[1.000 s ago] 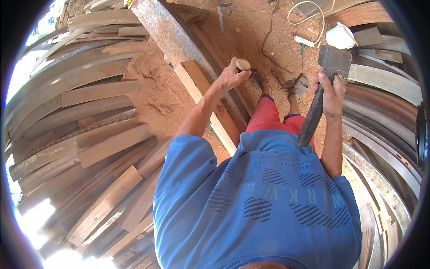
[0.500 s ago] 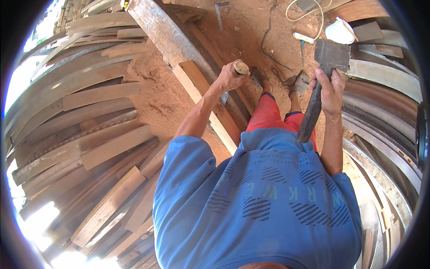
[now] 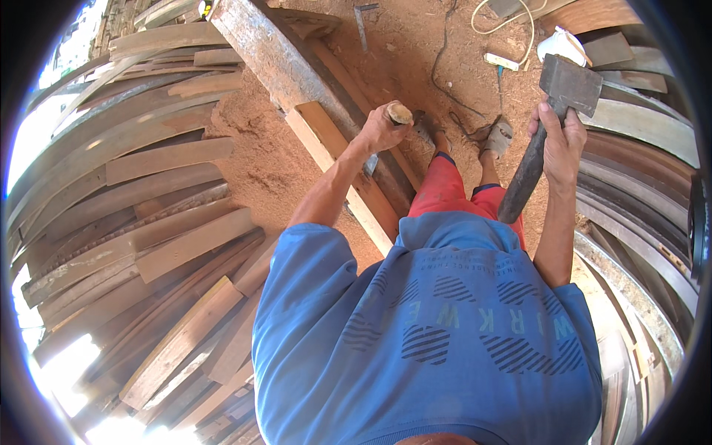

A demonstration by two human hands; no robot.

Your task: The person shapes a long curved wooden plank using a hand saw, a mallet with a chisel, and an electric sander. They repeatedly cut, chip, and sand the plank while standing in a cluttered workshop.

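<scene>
My left hand (image 3: 378,133) is closed around a chisel (image 3: 400,113). The rounded top of its wooden handle pokes out of my fist, and a bit of metal blade shows below the hand, by a pale wooden piece (image 3: 319,135). That piece lies along a long, worn beam (image 3: 271,55); the fist hides where the blade's tip meets the wood. To the right, my right hand (image 3: 561,144) grips the dark handle of a mallet (image 3: 570,85). Its blocky head is raised beyond my fingers, well apart from the chisel.
Stacked planks (image 3: 163,159) fill the left side, and more boards (image 3: 630,178) lean along the right. On the sawdust floor lie a metal square (image 3: 362,28), a dark cord (image 3: 437,70) and a white power strip (image 3: 502,61). A white container (image 3: 564,46) stands behind the mallet.
The mallet and my right hand have moved a little to the right, and the mallet's head has tilted outward. My left hand and the chisel have stayed almost in place.
</scene>
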